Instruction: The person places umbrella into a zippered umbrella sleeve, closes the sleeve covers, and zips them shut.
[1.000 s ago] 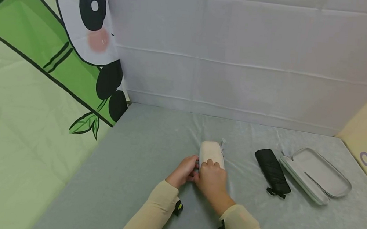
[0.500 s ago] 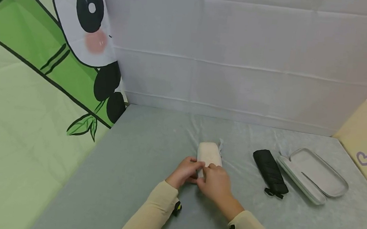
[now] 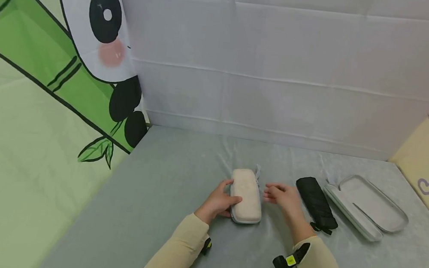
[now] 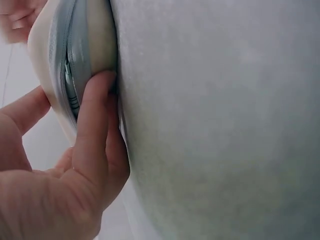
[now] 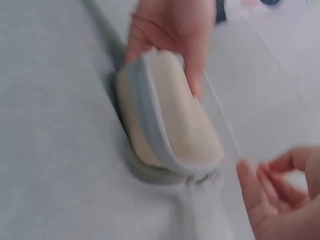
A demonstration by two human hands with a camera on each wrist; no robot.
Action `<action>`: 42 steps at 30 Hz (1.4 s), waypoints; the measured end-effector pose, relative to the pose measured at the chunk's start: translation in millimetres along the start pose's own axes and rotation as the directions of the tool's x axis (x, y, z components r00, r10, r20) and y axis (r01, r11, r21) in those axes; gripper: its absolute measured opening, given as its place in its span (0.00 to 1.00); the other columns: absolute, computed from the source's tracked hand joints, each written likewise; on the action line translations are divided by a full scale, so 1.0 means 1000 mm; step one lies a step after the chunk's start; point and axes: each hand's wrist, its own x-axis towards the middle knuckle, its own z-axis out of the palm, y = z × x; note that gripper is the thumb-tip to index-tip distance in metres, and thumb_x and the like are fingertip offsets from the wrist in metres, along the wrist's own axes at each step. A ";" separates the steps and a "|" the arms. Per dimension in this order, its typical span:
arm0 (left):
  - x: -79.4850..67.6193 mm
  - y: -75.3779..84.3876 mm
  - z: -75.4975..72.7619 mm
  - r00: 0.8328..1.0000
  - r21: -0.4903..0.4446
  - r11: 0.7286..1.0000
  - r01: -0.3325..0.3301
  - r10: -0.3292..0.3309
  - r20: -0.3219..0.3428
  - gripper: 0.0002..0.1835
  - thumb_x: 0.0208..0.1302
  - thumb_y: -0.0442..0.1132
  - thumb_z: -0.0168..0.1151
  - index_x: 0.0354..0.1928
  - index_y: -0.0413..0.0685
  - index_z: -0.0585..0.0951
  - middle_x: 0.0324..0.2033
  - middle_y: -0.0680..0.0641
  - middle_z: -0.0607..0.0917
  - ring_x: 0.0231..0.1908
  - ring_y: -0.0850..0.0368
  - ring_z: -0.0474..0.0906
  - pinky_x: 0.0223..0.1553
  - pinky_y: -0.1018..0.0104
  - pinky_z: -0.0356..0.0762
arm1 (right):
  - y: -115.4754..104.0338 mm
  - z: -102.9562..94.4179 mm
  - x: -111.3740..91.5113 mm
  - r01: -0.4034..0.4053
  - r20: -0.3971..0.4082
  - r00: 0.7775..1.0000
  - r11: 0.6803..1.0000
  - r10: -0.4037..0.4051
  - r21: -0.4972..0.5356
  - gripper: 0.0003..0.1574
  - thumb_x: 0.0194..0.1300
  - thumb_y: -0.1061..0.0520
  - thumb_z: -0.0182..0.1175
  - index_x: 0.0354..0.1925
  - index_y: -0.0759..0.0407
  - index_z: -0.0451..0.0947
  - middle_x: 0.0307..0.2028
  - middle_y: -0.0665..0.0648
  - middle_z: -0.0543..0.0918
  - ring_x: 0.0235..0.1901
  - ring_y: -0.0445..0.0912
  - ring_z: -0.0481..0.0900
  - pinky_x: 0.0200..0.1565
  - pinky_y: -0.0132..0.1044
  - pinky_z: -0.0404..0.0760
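On grey cloth, left hand [image 3: 218, 201] gripping blurred case [image 3: 246, 195]

Head view looks down from above; both wrist views sit close, sharing the cream case [image 3: 246, 195].

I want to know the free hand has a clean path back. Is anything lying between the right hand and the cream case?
Nothing visible does. The right hand hovers just right of the cream case, with only bare grey cloth between them. The left hand holds the case's far side.
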 end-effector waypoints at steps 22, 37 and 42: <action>-0.003 0.000 0.002 0.999 0.027 1.000 0.005 -0.004 -0.041 0.38 0.58 0.37 0.67 0.68 0.55 0.61 0.34 0.42 0.78 0.23 0.53 0.77 0.20 0.59 0.78 | 0.036 0.004 0.042 -0.126 0.141 0.983 0.990 0.116 0.068 0.23 0.72 0.65 0.45 0.61 0.77 0.62 0.22 0.52 0.75 0.19 0.36 0.73 0.24 0.26 0.76; -0.003 0.001 -0.001 1.000 -0.027 1.000 0.013 -0.013 0.003 0.44 0.51 0.34 0.70 0.69 0.52 0.59 0.34 0.39 0.77 0.28 0.48 0.80 0.27 0.52 0.80 | 0.040 0.014 0.043 -0.104 -0.026 0.994 0.994 0.103 -0.045 0.13 0.69 0.63 0.52 0.42 0.76 0.74 0.20 0.52 0.74 0.18 0.37 0.70 0.21 0.26 0.71; -0.004 0.001 -0.001 1.000 -0.020 1.000 0.019 -0.019 0.015 0.45 0.51 0.34 0.71 0.69 0.53 0.59 0.32 0.40 0.79 0.27 0.51 0.80 0.27 0.53 0.80 | 0.042 0.017 0.044 -0.125 -0.106 0.986 0.991 0.129 0.038 0.13 0.68 0.64 0.52 0.44 0.76 0.74 0.21 0.52 0.75 0.18 0.37 0.70 0.20 0.25 0.70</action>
